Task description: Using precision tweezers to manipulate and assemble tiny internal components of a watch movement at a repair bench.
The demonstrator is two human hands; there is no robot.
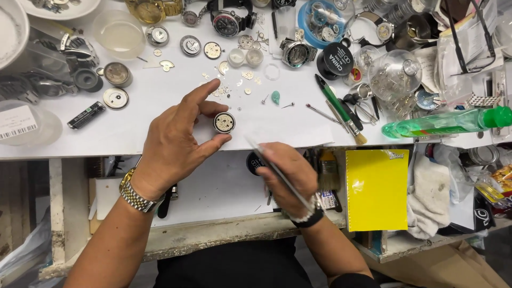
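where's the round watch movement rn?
Head view, centre-left: the round watch movement is pinched in the fingers of the left hand, above the white bench top, just left of the right hand holding thin tweezers.

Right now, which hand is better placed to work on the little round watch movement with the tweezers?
Probably the right hand: it already holds the tweezers, tips pointing toward the watch movement. The left hand is busy pinching that movement between thumb and fingers above the white bench.

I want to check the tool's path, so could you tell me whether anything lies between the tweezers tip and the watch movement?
Nothing visible does. The left hand pinches the watch movement; the tweezers in the right hand point at it across bare white paper.
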